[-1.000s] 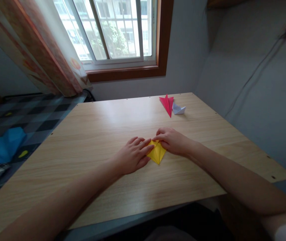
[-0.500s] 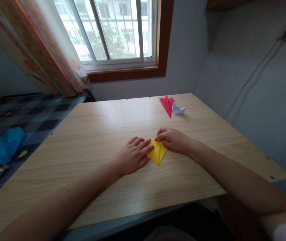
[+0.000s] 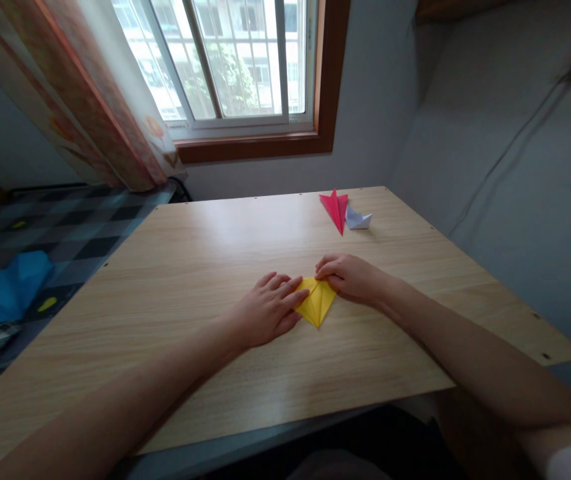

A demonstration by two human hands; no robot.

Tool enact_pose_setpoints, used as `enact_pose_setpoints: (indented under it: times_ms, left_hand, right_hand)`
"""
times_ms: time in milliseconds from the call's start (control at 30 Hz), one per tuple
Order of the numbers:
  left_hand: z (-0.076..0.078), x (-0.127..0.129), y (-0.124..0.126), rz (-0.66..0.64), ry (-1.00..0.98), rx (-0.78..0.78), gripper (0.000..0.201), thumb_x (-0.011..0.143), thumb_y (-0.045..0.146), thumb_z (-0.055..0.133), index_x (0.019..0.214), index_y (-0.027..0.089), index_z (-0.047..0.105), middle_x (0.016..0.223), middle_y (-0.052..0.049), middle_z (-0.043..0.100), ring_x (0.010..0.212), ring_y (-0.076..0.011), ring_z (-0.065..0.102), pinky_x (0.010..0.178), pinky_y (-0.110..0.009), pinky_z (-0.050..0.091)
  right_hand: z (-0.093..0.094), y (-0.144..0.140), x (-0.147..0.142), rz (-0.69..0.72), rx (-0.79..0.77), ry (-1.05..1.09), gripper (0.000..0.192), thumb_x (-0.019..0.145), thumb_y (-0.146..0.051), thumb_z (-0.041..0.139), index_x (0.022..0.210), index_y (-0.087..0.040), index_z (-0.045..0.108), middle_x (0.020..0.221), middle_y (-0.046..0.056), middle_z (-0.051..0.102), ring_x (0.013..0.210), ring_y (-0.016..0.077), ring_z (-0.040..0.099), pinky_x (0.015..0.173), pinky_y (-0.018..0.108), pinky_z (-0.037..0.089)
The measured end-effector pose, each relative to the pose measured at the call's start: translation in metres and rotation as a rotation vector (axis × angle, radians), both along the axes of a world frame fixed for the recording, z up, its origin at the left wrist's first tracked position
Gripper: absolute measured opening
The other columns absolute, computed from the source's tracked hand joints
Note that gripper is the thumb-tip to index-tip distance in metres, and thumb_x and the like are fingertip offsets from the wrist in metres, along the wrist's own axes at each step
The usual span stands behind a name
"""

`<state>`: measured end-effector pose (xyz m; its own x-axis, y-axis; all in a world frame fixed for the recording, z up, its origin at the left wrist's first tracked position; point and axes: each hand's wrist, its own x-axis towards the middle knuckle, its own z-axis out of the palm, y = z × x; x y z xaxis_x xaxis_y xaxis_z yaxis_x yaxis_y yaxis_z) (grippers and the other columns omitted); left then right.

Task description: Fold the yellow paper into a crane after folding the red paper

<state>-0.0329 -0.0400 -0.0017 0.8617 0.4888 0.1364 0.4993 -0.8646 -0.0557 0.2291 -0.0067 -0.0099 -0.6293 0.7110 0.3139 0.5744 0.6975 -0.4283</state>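
Note:
A yellow piece of folded paper [image 3: 317, 308] lies on the wooden table [image 3: 205, 267], its point turned toward me and creases running down to that point. My left hand [image 3: 271, 308] rests on its left side, fingers stretched out and lying over the edge. At the upper right edge of the paper is my right hand [image 3: 345, 275], with fingers curled and pressed together on it. The right fingertips partly cover that corner.
Near the far edge lie a red folded paper plane [image 3: 336, 210] and a white paper boat [image 3: 358, 219]. Left of the table, a blue folded paper [image 3: 8, 287] rests on checked cloth [image 3: 90, 227]. A window [image 3: 230, 67] and walls stand behind.
My right fingers have shifted very slightly to the right along the paper's top edge. The left hand stays on the paper; the whole view has moved a little.

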Motion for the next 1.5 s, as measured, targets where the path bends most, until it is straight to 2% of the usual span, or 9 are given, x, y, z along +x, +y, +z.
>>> enact_pose_setpoints:
  times_ms: [233,500,800,1200,1500]
  left_hand:
    - [0.001,0.001,0.0,-0.003,-0.003,-0.003,0.046,0.099,0.041,0.043,0.138,0.02,0.052,0.145,-0.013,0.052,0.125,-0.0298,0.048,0.11,-0.05,0.033]
    - [0.001,0.0,0.0,0.004,0.027,0.003,0.048,0.099,0.042,0.042,0.14,0.019,0.05,0.146,-0.013,0.05,0.125,-0.0308,0.048,0.11,-0.051,0.032]
    - [0.002,0.001,-0.001,0.009,0.042,0.002,0.047,0.1,0.042,0.042,0.14,0.019,0.05,0.146,-0.013,0.05,0.125,-0.0307,0.048,0.11,-0.05,0.033]
    - [0.002,0.001,-0.001,0.022,0.044,0.002,0.047,0.099,0.043,0.042,0.14,0.02,0.05,0.147,-0.012,0.05,0.126,-0.0305,0.048,0.111,-0.05,0.032]
    - [0.001,0.0,0.0,0.012,0.027,0.0,0.048,0.1,0.043,0.041,0.14,0.02,0.051,0.146,-0.013,0.05,0.125,-0.0306,0.048,0.111,-0.051,0.031]
  right_hand:
    - [-0.001,0.005,0.005,0.012,-0.019,0.023,0.039,0.076,0.001,0.048,0.09,-0.02,0.078,0.098,0.005,0.074,0.09,0.016,0.067,0.086,0.027,0.052]
    - [0.009,-0.005,0.0,-0.032,0.018,-0.09,0.031,0.082,-0.005,0.051,0.088,-0.018,0.078,0.099,0.007,0.074,0.087,0.0178,0.067,0.082,0.029,0.052]
    - [0.001,0.004,0.007,-0.022,0.002,-0.035,0.035,0.077,-0.002,0.049,0.088,-0.018,0.078,0.098,0.006,0.075,0.088,0.0168,0.068,0.084,0.027,0.053]
    - [0.002,0.006,0.009,-0.042,0.005,-0.022,0.034,0.077,-0.002,0.049,0.084,-0.019,0.077,0.093,0.004,0.076,0.085,0.0163,0.068,0.081,0.026,0.052]
    - [0.009,-0.002,0.004,-0.064,0.028,-0.11,0.032,0.078,-0.003,0.049,0.084,-0.018,0.077,0.096,0.004,0.075,0.086,0.0171,0.068,0.079,0.026,0.051]
